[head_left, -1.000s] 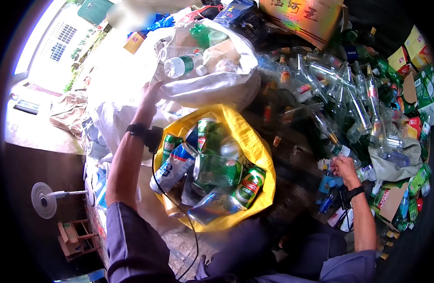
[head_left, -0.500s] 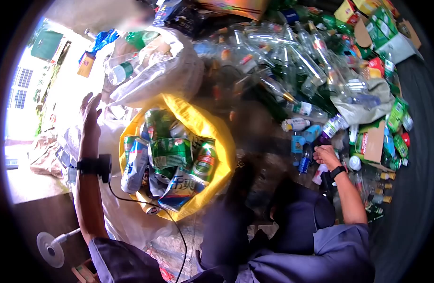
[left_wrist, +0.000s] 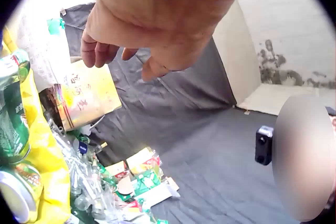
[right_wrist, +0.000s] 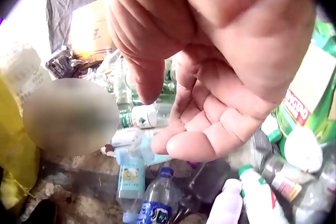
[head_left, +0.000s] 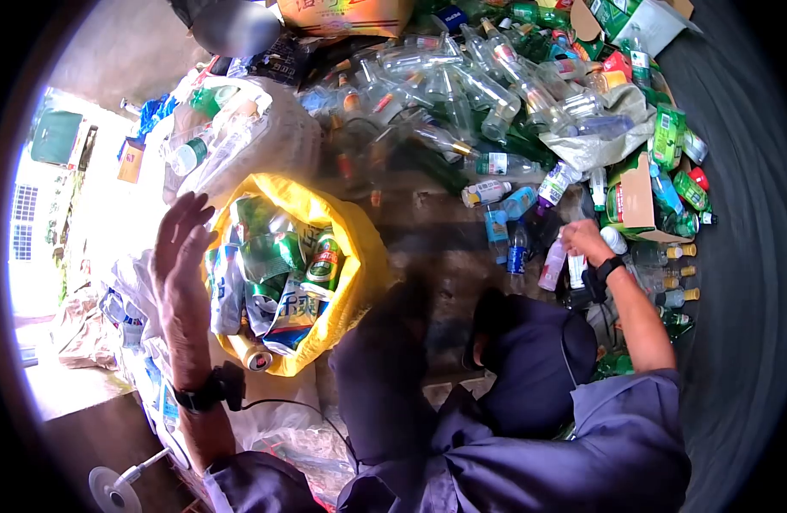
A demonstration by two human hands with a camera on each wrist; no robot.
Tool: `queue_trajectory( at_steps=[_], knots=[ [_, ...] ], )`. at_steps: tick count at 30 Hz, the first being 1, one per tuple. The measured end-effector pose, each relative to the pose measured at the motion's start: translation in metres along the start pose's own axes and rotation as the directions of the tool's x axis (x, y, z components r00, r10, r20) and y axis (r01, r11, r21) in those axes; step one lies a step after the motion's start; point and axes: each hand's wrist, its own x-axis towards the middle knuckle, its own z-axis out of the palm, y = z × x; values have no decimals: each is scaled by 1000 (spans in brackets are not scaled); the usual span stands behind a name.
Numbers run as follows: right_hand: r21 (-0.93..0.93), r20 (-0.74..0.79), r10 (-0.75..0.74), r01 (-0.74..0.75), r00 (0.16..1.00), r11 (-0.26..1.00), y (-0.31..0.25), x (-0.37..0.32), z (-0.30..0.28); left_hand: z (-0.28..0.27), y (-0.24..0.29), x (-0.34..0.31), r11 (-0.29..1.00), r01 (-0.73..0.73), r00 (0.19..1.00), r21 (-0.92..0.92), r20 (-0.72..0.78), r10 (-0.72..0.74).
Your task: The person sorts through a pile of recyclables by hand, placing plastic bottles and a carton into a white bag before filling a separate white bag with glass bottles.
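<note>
My left hand [head_left: 181,265], fingers extended and nothing in it, is raised beside the left rim of a yellow bag [head_left: 366,256]. Crushed and whole drink cans fill the bag, among them a green beer can [head_left: 323,261]. In the left wrist view the same hand [left_wrist: 152,29] hangs above with loose fingers. On the right, my right hand [head_left: 586,242] is over small plastic bottles, near a pink bottle [head_left: 553,263] and a white bottle with a green cap [right_wrist: 260,192]. The right wrist view shows this hand [right_wrist: 220,77] with loosely bent fingers and a bare palm.
A white sack [head_left: 282,141] of plastic bottles stands behind the yellow bag. Clear glass bottles [head_left: 496,111] form a heap at the back. A cardboard box [head_left: 642,201] with bottles lies at the right, beside a dark cloth [head_left: 736,256]. My knees are close in front.
The head view has swung to the right. My left hand has come back from the white sack to beside the yellow bag. My right hand has moved nearer from a white-capped bottle towards the pink bottle.
</note>
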Motion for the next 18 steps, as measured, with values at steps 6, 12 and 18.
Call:
queue_trajectory(
  at_steps=[6,12,18],
  knots=[
    [-209,-34,-135,125,990,970,-41,-20,-41,19,8,-30,995,19,987,99,156,-35],
    [-181,18,-76,78,997,980,10,-24,-23,53,38,-82,929,294,915,-224,348,-206],
    [-251,73,-90,105,993,962,95,-6,65,120,62,-115,885,424,624,-194,770,-130]
  ],
)
